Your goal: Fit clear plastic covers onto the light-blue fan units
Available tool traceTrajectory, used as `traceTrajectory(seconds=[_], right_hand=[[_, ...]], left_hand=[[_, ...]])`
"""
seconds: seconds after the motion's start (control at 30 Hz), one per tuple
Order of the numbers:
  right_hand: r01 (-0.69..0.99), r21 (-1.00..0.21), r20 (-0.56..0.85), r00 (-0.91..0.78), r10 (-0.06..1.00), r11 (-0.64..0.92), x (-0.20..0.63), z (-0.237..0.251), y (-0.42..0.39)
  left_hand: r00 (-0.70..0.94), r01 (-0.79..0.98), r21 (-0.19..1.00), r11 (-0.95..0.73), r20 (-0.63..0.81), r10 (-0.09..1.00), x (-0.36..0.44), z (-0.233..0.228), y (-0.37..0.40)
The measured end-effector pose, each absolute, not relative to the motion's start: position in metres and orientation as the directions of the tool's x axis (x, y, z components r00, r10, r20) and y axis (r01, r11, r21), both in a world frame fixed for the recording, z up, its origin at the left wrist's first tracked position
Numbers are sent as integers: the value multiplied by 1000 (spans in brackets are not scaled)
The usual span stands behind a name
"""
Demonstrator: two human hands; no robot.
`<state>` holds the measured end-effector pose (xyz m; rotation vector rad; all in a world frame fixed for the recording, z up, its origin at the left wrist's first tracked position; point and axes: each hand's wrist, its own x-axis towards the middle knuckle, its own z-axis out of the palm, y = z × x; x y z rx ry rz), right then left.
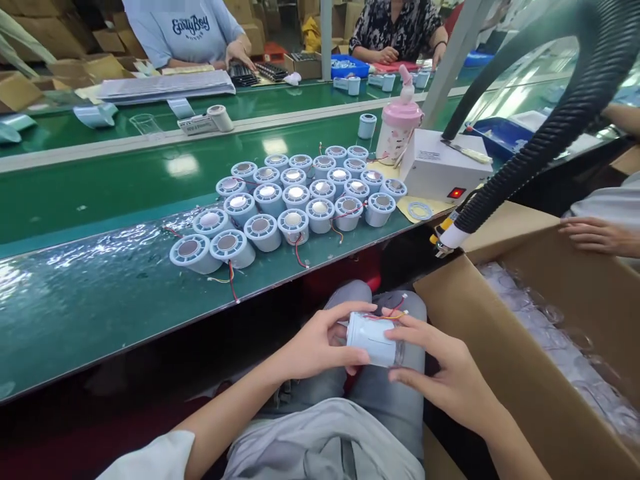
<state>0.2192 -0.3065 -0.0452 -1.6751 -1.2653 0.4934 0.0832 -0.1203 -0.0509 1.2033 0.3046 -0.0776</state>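
Big green surface (100, 300) up front carries a cluster of pale blue cylinders (295, 200). Over my lap, left hand (313, 347) and right hand (445, 377) both grasp one light blue cylinder (373, 339), long axis running sideways between the fingers, red wires (387, 315) on top.

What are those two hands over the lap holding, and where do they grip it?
A pale blue plastic cylinder with red and yellow wires: the left hand grips its left end, the right hand its right end and top.
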Motion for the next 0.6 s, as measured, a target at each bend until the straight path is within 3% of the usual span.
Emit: traceTrajectory(seconds=[0.17, 0.6], right_hand=[[442, -896, 161, 418, 894, -45, 214, -40, -315], [143, -983, -42, 441, 896, -116, 209, -31, -318]], left_hand=[[980, 155, 964, 215, -177, 87, 80, -36, -120], [998, 7, 998, 55, -10, 67, 75, -26, -118]])
